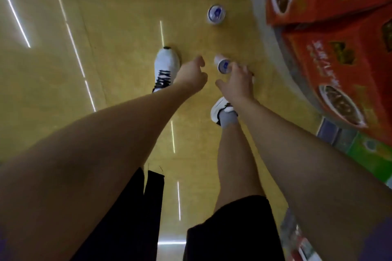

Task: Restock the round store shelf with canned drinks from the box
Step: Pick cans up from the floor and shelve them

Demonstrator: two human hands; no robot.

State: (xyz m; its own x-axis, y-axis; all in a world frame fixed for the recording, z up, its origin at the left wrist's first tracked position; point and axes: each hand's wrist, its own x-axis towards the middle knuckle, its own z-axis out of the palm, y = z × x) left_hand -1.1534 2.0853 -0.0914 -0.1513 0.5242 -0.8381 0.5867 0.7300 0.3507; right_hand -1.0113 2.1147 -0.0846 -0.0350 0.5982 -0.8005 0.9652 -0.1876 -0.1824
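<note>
A: Starting at the left — glossy yellow shop floor (106, 27) with strip-light glare, and one white lace-up trainer (165, 68) planted on it.

B: Just right of that shoe comes the left hand (192, 74), reaching down. Fingers loosely curled, holding nothing that I can see — it hangs near the floor, empty.

A: And beside it, the first thing that matters: a small white-and-blue drink can (222, 65), tilted, its round end turned up to us.

B: The right hand (238, 82) is on it. Fingertips meet the can's near side, thumb spread out toward the left hand — but whether that's a proper grip or only a touch, I can't tell through the blur.

A: A second white-and-blue drink can (216, 14) stands further off on the floor, upright, well apart from both hands.

B: So I'd judge the step in hand is gathering loose cans off the floor, not yet shelving.

A: Where's the box?

B: Not in view. On the far right there's the curved grey edge of the round store shelf (282, 48), loaded with orange printed food cartons (331, 70).

A: Next move, then?

B: By my reckoning — close the right fingers fully round the near can, since a tilted can may roll. The free left hand looks best placed for the far one, though that calls for a longer reach. Then up to the shelf, to a drinks spot we can't see from here.
</note>
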